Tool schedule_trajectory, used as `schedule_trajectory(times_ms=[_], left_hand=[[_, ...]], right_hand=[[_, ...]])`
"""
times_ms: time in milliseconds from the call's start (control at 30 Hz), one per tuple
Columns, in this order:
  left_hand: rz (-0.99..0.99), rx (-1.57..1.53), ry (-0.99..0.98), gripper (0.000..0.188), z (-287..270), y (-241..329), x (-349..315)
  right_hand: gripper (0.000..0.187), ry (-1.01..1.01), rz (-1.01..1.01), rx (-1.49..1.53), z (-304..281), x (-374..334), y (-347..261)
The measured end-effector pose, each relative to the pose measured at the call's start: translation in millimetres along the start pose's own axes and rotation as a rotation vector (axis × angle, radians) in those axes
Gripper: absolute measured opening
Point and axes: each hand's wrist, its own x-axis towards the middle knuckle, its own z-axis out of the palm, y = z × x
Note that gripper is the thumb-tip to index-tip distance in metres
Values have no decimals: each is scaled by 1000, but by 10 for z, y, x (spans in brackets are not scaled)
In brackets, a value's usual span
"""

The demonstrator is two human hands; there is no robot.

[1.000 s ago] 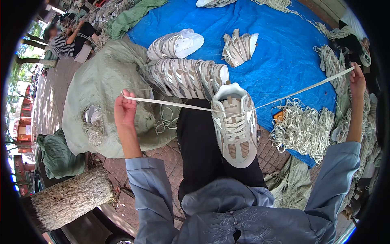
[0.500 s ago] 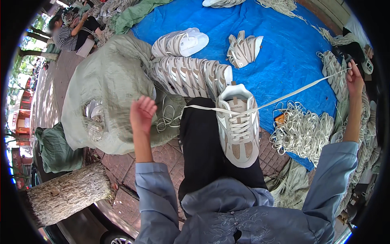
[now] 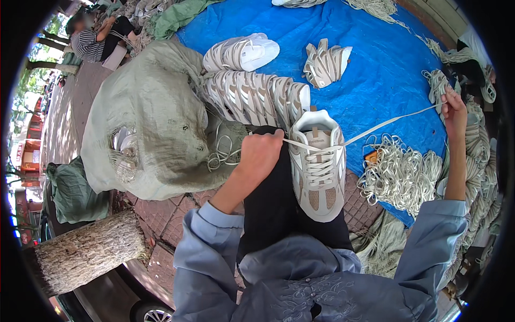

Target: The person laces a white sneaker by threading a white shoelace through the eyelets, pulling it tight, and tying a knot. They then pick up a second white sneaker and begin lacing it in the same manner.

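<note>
A beige and white sneaker rests on my lap over black trousers, toe toward me, its lower eyelets laced. From its upper eyelets a flat off-white shoelace runs out to both sides. My left hand is closed on the lace just left of the shoe's collar, with a loose end trailing beyond it toward the sack. Far out to the right, my right hand pinches the other stretch of lace, which slants up from the shoe and looks nearly taut.
A blue tarp carries a row of sneaker uppers, another bundle and a heap of laces. At left bulges a big woven sack; a tree trunk stands below it. A person sits at far upper left.
My left hand has moved right and down from beside the sack, closing on the lace near the shoe. My right hand has come slightly left and lower, still pinching the lace.
</note>
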Motion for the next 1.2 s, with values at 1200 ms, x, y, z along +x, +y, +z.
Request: schedule_trajectory(times_ms=[1200], left_hand=[[-696,-1509,765,17,-261,-2137,-356]], right_hand=[[12,-152,-546,-1008,994,-288,203]])
